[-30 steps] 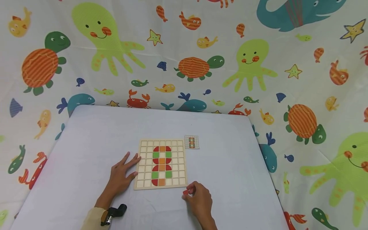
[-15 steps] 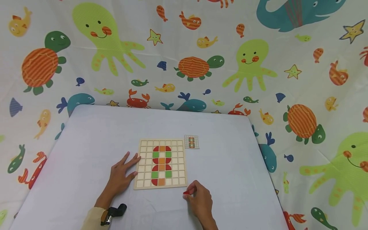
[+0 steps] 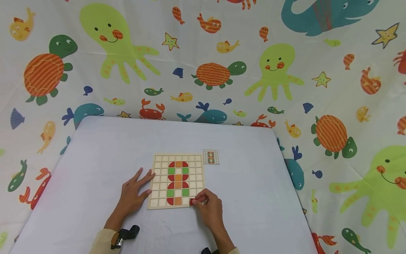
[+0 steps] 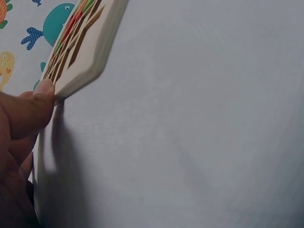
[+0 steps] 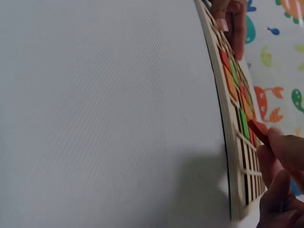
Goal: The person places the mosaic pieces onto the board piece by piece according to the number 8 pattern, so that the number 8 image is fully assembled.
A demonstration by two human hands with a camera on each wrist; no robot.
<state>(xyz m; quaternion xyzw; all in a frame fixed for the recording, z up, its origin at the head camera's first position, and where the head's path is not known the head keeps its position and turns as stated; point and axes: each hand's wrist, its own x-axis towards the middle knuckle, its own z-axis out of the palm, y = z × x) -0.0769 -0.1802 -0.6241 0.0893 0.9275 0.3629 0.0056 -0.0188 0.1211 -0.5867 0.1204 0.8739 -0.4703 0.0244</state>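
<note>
A square wooden grid board lies on the white table, with red, orange and green tiles set in its middle columns. My left hand rests at the board's left side, fingers spread and touching its edge; the left wrist view shows the thumb at the rim. My right hand pinches a red tile between thumb and fingers. It holds this tile over the near right part of the board, close to the front row, where a red rounded tile and an orange tile sit.
A small printed pattern card lies at the board's far right corner, showing a similar coloured design on a grid. The white tabletop extends around the board. Behind it hangs a curtain printed with sea animals.
My right hand has moved left and slightly up with the red tile, from beside the board's near right corner to over its front row. My left hand stays put.
</note>
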